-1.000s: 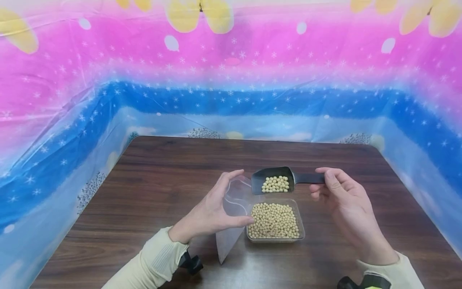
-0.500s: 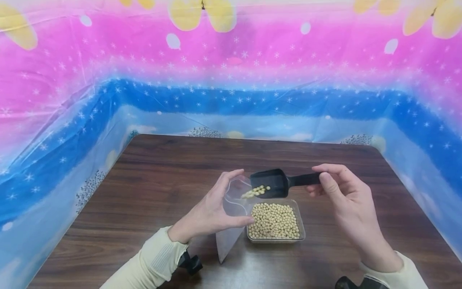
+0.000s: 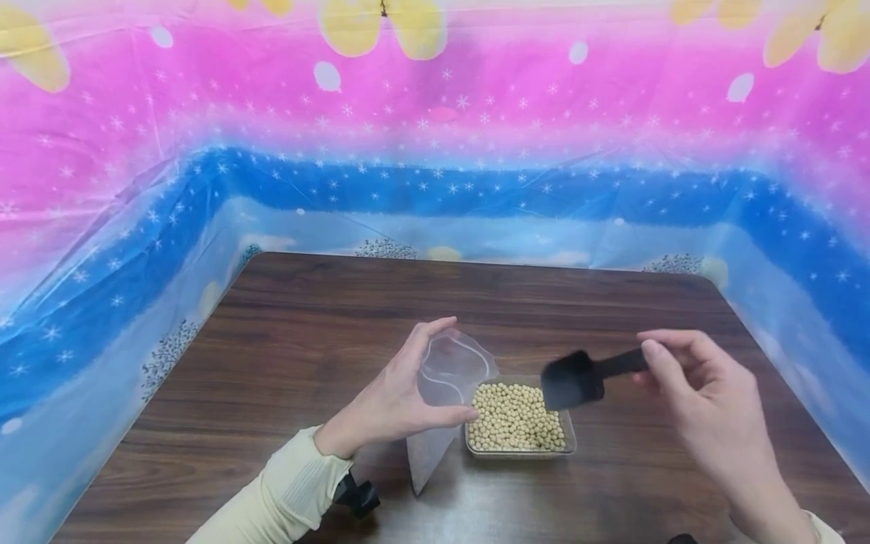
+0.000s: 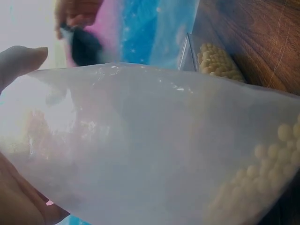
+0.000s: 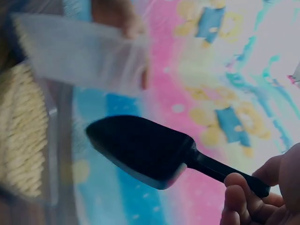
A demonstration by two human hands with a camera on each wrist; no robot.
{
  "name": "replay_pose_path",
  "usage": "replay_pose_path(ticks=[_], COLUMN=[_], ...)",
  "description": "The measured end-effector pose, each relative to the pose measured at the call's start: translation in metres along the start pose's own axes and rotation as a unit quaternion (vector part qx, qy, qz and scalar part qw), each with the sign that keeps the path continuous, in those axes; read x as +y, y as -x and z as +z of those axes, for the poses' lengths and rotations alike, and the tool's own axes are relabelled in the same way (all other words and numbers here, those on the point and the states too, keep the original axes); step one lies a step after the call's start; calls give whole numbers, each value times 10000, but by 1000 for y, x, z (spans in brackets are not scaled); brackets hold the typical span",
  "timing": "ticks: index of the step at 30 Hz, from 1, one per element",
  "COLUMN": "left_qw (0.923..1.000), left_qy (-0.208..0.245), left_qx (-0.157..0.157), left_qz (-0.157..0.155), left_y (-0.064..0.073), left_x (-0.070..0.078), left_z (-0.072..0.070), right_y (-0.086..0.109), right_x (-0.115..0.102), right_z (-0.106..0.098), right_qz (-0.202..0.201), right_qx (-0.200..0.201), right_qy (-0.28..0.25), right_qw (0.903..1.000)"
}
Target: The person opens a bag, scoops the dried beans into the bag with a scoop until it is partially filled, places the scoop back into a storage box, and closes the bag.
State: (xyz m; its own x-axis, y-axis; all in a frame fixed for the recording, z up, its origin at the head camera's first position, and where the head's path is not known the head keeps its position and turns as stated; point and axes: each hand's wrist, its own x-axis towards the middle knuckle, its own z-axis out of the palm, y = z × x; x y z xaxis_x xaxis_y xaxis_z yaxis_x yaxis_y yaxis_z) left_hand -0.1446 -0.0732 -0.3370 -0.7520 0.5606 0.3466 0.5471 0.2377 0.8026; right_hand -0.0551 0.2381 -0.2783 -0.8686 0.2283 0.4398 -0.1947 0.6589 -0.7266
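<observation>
My left hand (image 3: 387,397) grips a translucent plastic bag (image 3: 430,461) near its top, thumb and fingers spread around the mouth, which gapes. Pale round beans, like soybeans (image 4: 255,187), lie in the bag's lower part in the left wrist view. Between thumb and fingers, my right hand (image 3: 720,412) pinches the handle of a black scoop (image 3: 574,381). The scoop hangs over the right back corner of a clear plastic container (image 3: 519,454), and no beans show in it. More of the same beans (image 3: 513,419) fill that container, just right of the bag.
The container stands on a dark wood-grain table (image 3: 326,302) with rounded far corners. A pink and blue patterned cloth (image 3: 476,189) hangs around the back and sides.
The scoop held beans, tipped them into the bag's mouth, then moved right and down away from the bag, without beans showing. My left hand and the bag stay nearly still.
</observation>
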Motion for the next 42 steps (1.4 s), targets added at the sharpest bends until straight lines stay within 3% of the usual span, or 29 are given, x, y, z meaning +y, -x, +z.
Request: replay_pose_path(ticks=[2, 6, 10, 14, 20, 27, 37, 42], left_qw=[10000, 9998, 9998, 9996, 9994, 9995, 9996, 9998], left_qy=[-10, -77, -85, -105, -163, -140, -96, -46], left_qx=[-32, -68, -63, -76, 23, -17, 30, -3], left_qz=[42, 152, 190, 233, 305, 273, 276, 218], left_y=[0, -1, 0, 0, -1, -2, -1, 1], left_x=[0, -1, -1, 0, 1, 2, 3, 2], left_z=[0, 1, 2, 3, 3, 4, 3, 3], right_y=[5, 13, 19, 21, 22, 22, 25, 25], right_x=[8, 20, 28, 39, 60, 79, 98, 110], right_z=[4, 16, 27, 36, 51, 67, 68, 64], right_qz=[22, -62, -118, 164, 1017, 1668, 2228, 2483], right_qx=[-69, -118, -195, -252, -645, -888, -1156, -1282], right_qy=[427, 786, 810, 746, -18, -1258, -1661, -2220], right_qw=[9991, 9968, 9965, 9968, 9927, 9739, 9536, 9341])
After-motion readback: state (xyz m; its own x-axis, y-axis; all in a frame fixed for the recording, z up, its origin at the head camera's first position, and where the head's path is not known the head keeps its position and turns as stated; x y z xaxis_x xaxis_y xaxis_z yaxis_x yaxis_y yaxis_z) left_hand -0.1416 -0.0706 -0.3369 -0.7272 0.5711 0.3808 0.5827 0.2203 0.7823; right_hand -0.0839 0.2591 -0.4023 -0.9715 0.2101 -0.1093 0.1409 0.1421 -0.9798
